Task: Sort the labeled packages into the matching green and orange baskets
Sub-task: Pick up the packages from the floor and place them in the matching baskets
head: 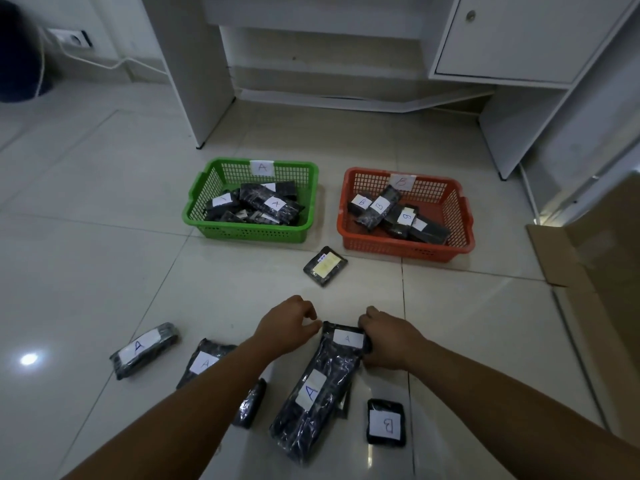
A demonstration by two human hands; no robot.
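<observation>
- Right hand (389, 341) grips the top edge of a long A-labelled package (322, 389) lying on the floor (104, 254); left hand (289, 323) hovers beside it, fingers loosely curled, holding nothing.
- Risk: two A labels show, possibly stacked packages; one could slip free.
- Risk: the green basket (221, 178) and orange basket (460, 216) stand close together; misdrop plausible.

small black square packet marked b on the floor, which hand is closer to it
Right. The right hand grips the long A package just up from the small black square B packet. The left hand sits farther off, up and to the left.
</observation>
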